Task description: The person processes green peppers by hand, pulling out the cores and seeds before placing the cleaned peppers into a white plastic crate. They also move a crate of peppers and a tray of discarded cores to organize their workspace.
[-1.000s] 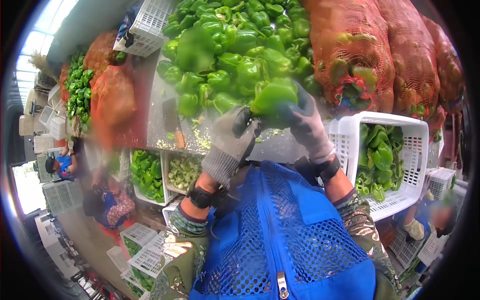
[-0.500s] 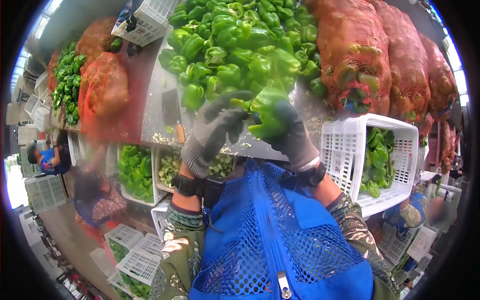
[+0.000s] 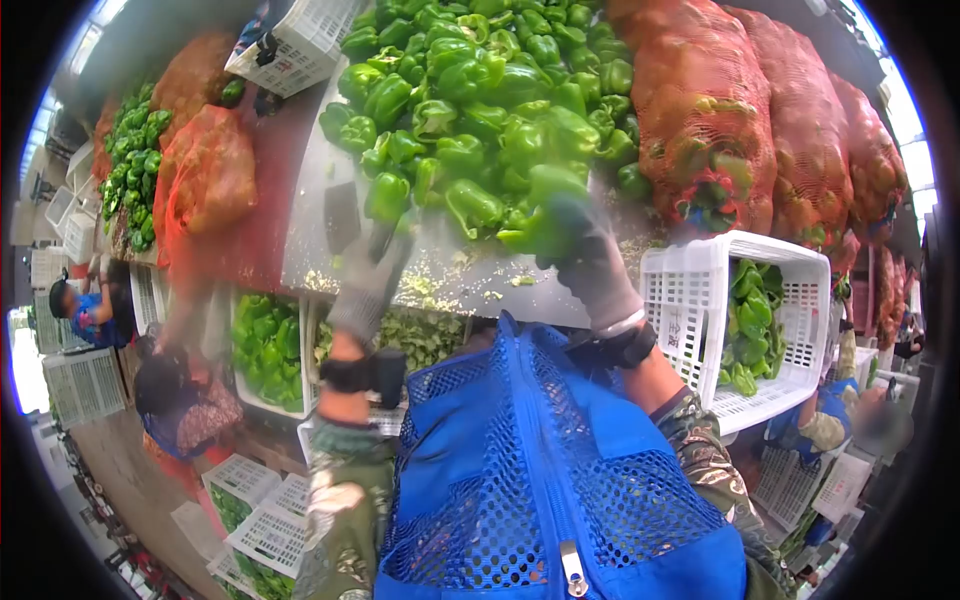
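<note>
My right hand (image 3: 597,268), in a grey glove, is closed on a green pepper (image 3: 545,215) held at the near edge of a big pile of green peppers (image 3: 480,90) on a metal table (image 3: 440,285). My gloved left hand (image 3: 368,275) is blurred by motion. It hangs over the table's front left part, just beside a cleaver (image 3: 342,213) lying flat there. Whether its fingers grip anything is unclear. Pepper scraps litter the tabletop between my hands.
Red mesh sacks of peppers (image 3: 700,110) lie at the right and another sack (image 3: 205,175) at the left. A white crate (image 3: 740,310) at my right holds peppers. Below the table stand a bin of peppers (image 3: 265,350) and a bin of scraps (image 3: 415,335). People work at the left (image 3: 85,310) and lower right (image 3: 825,430).
My left hand has let go of the pepper and swung left and down toward the cleaver. My right hand keeps the pepper and has lifted it slightly toward the pile.
</note>
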